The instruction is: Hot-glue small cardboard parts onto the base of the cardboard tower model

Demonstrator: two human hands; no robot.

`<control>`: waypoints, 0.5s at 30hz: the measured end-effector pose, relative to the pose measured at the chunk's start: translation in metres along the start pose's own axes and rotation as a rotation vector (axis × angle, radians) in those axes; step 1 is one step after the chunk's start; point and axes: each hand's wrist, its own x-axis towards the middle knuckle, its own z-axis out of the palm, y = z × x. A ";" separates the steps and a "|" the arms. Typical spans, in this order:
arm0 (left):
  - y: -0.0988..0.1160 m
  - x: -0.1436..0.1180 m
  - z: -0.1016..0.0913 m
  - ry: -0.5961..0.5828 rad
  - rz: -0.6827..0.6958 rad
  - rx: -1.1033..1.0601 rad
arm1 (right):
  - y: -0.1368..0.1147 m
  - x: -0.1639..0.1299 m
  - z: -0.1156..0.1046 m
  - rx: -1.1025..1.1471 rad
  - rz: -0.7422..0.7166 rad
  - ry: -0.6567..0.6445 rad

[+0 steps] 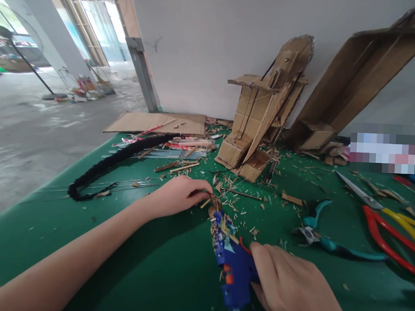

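Observation:
My right hand (287, 287) grips a blue hot glue gun (232, 262) low in the middle, its nozzle pointing away from me. The nozzle tip meets a small wooden stick piece (210, 201) that my left hand (180, 195) pinches between thumb and fingers on the green table (154, 263). Bits of dried glue and cardboard cling to the gun's front.
Teal pliers (322, 236) lie right of the gun, red and yellow scissors (388, 223) farther right. A cardboard model (264, 112) and a cardboard box frame (358, 79) lean on the wall. A black fuzzy cord (114, 163), thin wires, sticks and scraps lie to the left.

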 end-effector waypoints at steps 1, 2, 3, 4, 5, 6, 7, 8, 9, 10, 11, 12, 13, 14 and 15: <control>0.000 0.000 0.000 0.002 0.000 0.001 | 0.001 -0.001 0.000 0.001 -0.001 -0.003; 0.000 0.000 0.000 0.007 0.002 0.002 | 0.001 -0.003 0.000 0.001 0.001 -0.002; 0.000 0.000 0.000 0.011 0.002 0.003 | 0.001 -0.004 0.001 0.000 0.003 0.001; 0.001 0.000 -0.001 0.014 0.002 0.004 | 0.001 -0.005 0.001 0.001 0.006 0.004; 0.001 0.000 -0.001 0.015 0.002 0.005 | 0.002 -0.005 0.001 0.003 0.007 0.006; 0.001 0.000 -0.001 0.014 0.001 0.006 | 0.001 -0.005 0.002 0.006 0.004 0.010; 0.001 0.000 -0.001 0.012 -0.001 0.007 | 0.001 -0.004 0.002 0.009 0.003 0.009; 0.001 0.000 -0.001 0.010 -0.001 0.007 | 0.001 -0.004 0.003 0.012 0.000 0.007; 0.001 0.000 -0.001 0.009 -0.001 0.005 | 0.001 -0.003 0.003 0.015 -0.003 0.006; 0.001 0.000 -0.001 0.009 -0.001 0.004 | 0.000 -0.002 0.004 0.015 -0.005 0.003; 0.001 0.000 -0.001 0.009 -0.001 0.002 | 0.000 -0.002 0.004 0.013 -0.006 0.001; 0.001 0.000 -0.001 0.008 -0.001 0.001 | 0.000 -0.002 0.004 0.010 -0.006 -0.001; 0.001 0.000 -0.001 0.007 0.001 0.000 | 0.001 -0.002 0.004 0.009 -0.007 -0.001; 0.001 0.000 -0.001 0.007 0.002 0.000 | 0.001 -0.003 0.004 0.010 -0.007 -0.001; 0.001 0.000 -0.001 0.008 0.003 0.002 | 0.002 -0.004 0.003 0.013 0.001 -0.002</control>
